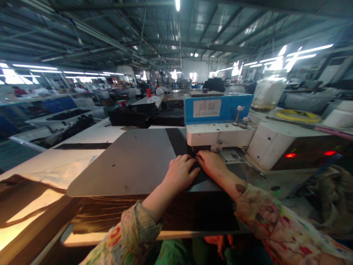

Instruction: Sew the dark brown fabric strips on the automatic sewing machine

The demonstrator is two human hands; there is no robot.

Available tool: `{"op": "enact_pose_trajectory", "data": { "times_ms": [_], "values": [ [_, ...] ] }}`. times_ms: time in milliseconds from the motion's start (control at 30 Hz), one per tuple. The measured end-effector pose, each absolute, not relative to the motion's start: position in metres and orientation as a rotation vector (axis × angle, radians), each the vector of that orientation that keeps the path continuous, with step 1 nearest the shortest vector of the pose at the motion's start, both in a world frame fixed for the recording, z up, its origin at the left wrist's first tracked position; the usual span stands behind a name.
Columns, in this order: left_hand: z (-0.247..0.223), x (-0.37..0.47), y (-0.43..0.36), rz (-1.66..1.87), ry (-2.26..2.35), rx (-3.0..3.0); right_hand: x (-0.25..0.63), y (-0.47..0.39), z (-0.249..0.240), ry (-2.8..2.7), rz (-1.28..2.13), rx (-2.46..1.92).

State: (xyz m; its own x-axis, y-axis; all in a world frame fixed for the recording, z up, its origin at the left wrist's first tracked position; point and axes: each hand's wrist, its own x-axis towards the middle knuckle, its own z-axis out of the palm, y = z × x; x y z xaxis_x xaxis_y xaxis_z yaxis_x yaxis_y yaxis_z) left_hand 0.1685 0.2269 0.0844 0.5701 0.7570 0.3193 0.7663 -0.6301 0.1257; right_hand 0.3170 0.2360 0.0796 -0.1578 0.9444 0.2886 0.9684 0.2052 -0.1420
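A dark flat strip of material (175, 141) lies across a grey metal plate (132, 158), its near part under my hands. My left hand (180, 171) presses on it with curled fingers, the thumb a little apart. Right beside it, my right hand (211, 163) has its fingers bent together at the strip's right edge, close under the head of a white and blue machine (219, 108). The fingertips of both hands nearly meet, and what lies beneath them is partly hidden. A stack of dark sheets (110, 215) sits below the plate's near edge.
Stacks of black pieces (134, 115) stand behind the plate. At the right are a control box with red lit digits (289, 155), a clear jar (268, 92) and a yellow coil (298, 115). Brown pieces (22, 206) lie at the left.
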Motion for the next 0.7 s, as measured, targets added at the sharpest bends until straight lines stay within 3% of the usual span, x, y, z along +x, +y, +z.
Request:
{"op": "enact_pose_trajectory", "data": {
  "times_ms": [700],
  "values": [
    [0.091,0.163,0.272,-0.271,-1.416,-2.642,0.314,0.237,0.081,-2.154,-0.159,-1.790]
  ]
}}
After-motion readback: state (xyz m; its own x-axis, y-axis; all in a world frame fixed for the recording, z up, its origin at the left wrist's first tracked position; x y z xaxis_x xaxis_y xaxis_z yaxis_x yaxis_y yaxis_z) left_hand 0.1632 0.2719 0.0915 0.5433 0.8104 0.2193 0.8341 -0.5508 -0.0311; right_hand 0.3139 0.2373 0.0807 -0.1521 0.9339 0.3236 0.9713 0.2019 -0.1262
